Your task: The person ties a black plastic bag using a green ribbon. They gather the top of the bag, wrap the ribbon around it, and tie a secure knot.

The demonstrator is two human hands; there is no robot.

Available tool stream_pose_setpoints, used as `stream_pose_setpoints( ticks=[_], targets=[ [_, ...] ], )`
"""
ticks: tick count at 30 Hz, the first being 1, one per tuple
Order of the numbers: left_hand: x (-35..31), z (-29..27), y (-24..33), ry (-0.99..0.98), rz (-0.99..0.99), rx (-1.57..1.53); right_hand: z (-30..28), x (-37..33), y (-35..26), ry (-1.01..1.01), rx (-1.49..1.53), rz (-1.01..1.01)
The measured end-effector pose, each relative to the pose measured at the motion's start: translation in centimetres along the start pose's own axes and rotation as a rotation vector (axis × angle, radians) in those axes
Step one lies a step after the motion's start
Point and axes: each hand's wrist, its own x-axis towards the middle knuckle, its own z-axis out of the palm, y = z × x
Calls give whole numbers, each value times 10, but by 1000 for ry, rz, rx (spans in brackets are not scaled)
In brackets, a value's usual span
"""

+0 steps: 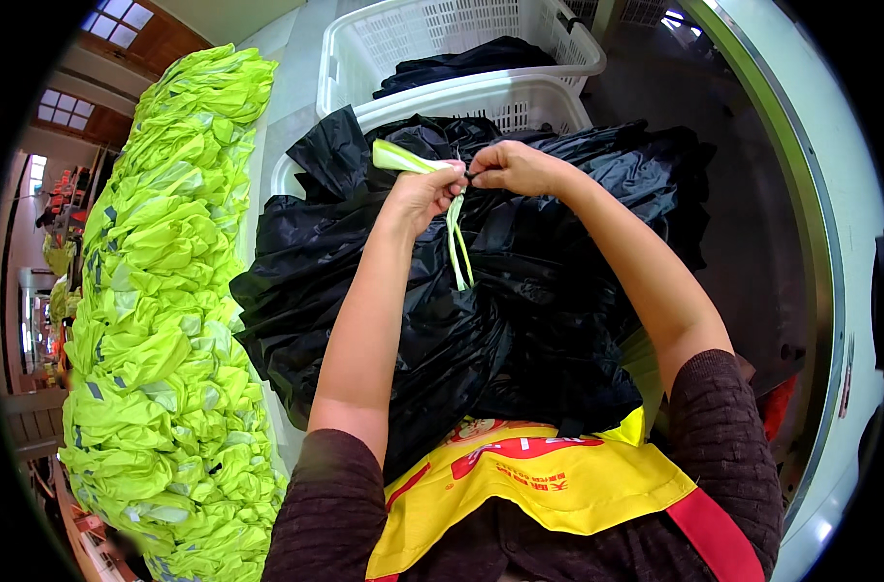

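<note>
My left hand grips a narrow neon-green fabric strip whose loose ends hang down over a heap of black shiny fabric. My right hand is just to the right of it, fingertips pinching the same strip where the two hands meet. Both hands hover above the black heap, which covers my lap and spills over a white basket.
A long pile of neon-green garments with grey stripes runs along my left. Two white perforated baskets stand ahead, the far one holding dark cloth. I wear a yellow and red apron. A curved grey-green edge is on the right.
</note>
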Motion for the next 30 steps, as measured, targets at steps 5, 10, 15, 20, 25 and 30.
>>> stream_pose_setpoints(
  ticks=[5, 10, 15, 20, 25, 30],
  targets=[
    [3, -3, -4, -7, -75, -27, 2, -5, 3, -109, 250, 82],
    [2, -10, -9, 37, -55, -46, 19, -1, 20, -86, 286, 66],
    [0, -11, -14, 95, 140, 52, 19, 13, 25, -28, 75, 72],
    [-2, -8, -5, 58, 486, 502, 32, 39, 34, 143, 167, -219],
    [2, -7, 6, 311, 1055, 1332, 48, 50, 35, 202, 228, -95],
    [14, -14, -10, 392, 1213, 1214, 46, 55, 40, 111, 507, 68]
  ],
)
